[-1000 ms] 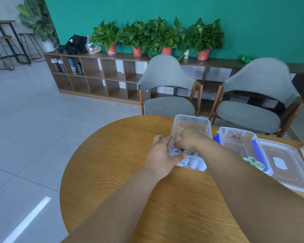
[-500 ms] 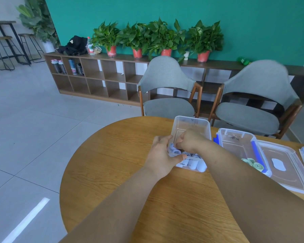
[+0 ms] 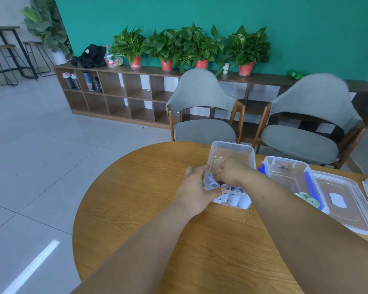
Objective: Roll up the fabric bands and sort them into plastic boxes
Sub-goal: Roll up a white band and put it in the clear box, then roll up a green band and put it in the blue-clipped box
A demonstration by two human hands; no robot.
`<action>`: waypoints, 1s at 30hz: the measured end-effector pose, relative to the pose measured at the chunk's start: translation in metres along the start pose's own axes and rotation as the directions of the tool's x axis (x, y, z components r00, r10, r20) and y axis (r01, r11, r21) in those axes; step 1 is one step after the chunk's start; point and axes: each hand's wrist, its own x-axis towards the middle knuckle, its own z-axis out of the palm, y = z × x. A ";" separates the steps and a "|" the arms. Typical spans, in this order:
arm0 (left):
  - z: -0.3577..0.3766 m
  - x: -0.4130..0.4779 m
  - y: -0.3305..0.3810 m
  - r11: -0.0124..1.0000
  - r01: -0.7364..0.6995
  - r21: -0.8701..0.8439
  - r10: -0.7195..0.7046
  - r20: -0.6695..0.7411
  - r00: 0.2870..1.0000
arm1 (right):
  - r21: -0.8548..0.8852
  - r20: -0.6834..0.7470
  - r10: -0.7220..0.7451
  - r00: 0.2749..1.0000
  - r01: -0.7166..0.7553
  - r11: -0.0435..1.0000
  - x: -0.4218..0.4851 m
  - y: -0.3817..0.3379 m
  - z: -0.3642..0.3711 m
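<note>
Single wide head camera, looking forward-down, close over table (image 3: 136, 198).

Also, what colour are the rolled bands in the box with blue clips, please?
The bands are pale green; head view.

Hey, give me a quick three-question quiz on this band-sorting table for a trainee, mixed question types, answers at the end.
1. True or false: the green rolls lie in the blue-latched box, not with the white rolls.
2. The right hand reaches into: A the clear box holding the white rolls, B the blue-latched box, C neither box.
3. Fill in: the left hand grips the clear box at its near ___ corner.

Key: 1 true; 2 A; 3 left.
</note>
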 end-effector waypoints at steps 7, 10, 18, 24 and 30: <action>-0.002 0.001 -0.001 1.000 -0.007 0.004 0.007 0.008 1.000 | -0.075 -0.019 -0.037 0.999 0.036 0.997 0.004 0.008 0.001; -0.005 0.002 -0.001 1.000 -0.002 0.015 0.002 0.004 1.000 | -0.086 -0.015 -0.031 0.999 0.030 0.996 0.005 0.007 0.001; -0.016 -0.005 0.017 0.990 -0.054 0.130 0.054 -0.003 0.999 | -0.065 -0.090 -0.052 0.995 0.046 0.997 -0.022 0.006 -0.019; -0.024 -0.025 0.044 0.958 -0.174 0.229 0.185 -0.024 0.983 | 0.035 -0.223 -0.016 0.975 0.025 0.999 -0.076 0.014 -0.037; -0.023 -0.054 0.075 0.931 -0.265 0.251 0.275 -0.004 0.962 | 0.066 -0.299 0.013 0.954 0.007 0.998 -0.140 0.033 -0.051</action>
